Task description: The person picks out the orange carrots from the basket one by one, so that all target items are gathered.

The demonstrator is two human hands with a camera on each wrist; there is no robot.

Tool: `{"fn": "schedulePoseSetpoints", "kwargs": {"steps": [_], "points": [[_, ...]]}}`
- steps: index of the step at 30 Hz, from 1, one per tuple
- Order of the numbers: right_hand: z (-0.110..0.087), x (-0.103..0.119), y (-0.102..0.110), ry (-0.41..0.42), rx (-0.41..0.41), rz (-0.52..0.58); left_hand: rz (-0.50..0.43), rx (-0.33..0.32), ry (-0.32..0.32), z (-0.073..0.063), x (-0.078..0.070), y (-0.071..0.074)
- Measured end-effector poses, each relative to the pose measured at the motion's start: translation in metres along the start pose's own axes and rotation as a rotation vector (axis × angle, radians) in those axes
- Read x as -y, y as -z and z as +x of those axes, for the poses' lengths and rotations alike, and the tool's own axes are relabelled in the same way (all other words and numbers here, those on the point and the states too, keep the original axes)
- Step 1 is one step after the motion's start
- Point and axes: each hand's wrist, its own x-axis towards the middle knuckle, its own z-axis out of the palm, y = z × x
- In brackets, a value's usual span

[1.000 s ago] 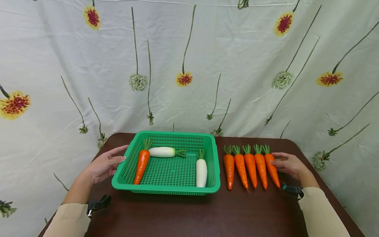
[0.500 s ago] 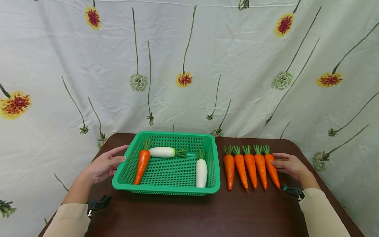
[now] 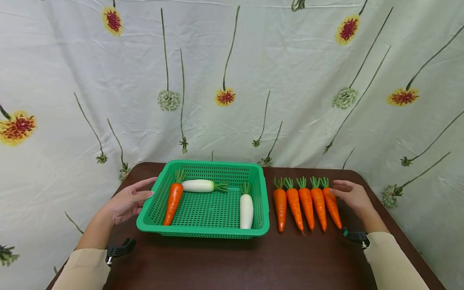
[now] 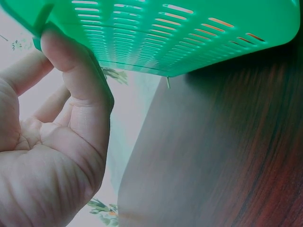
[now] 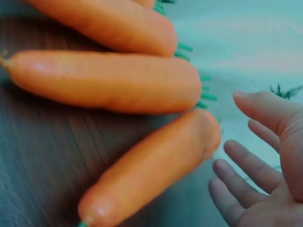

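Observation:
My left hand (image 3: 127,202) is at the left side of a green plastic basket (image 3: 203,231), its thumb tip touching the rim in the left wrist view and the fingers loosely extended. Inside the basket lie a carrot (image 3: 174,203) on the left, a white radish (image 3: 198,185) crosswise along the back, and another white radish (image 3: 246,211) on the right. My right hand (image 3: 355,197), fingers spread and holding nothing, hovers beside the upper end of the rightmost carrot (image 3: 332,208). In the right wrist view a gap shows between the fingertips and that carrot (image 5: 151,165).
Several more carrots (image 3: 305,208) lie side by side in a row, leaves away from me, right of the basket. All rest on a dark brown table (image 3: 232,266). Behind the table hangs a white flowered cloth (image 3: 203,133).
My right hand has come off the rightmost carrot, rising slightly and moving away from me, its fingers spreading. The left hand, the basket and the vegetables have stayed in place.

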Motion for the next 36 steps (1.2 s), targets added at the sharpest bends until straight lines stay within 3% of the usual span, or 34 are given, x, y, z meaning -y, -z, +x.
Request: {"fn": "schedulePoseSetpoints", "kwargs": {"steps": [7,14,36], "points": [[-0.004,0.017,-0.008,0.067,-0.084,0.001,0.012,-0.001,-0.001,0.001,-0.001,0.001],[-0.01,0.035,-0.017,0.1,-0.11,-0.002,0.015,-0.002,0.006,0.002,-0.003,0.0],[-0.025,0.087,-0.057,0.229,0.001,0.021,0.017,0.007,0.017,0.0,-0.002,0.002]]}}
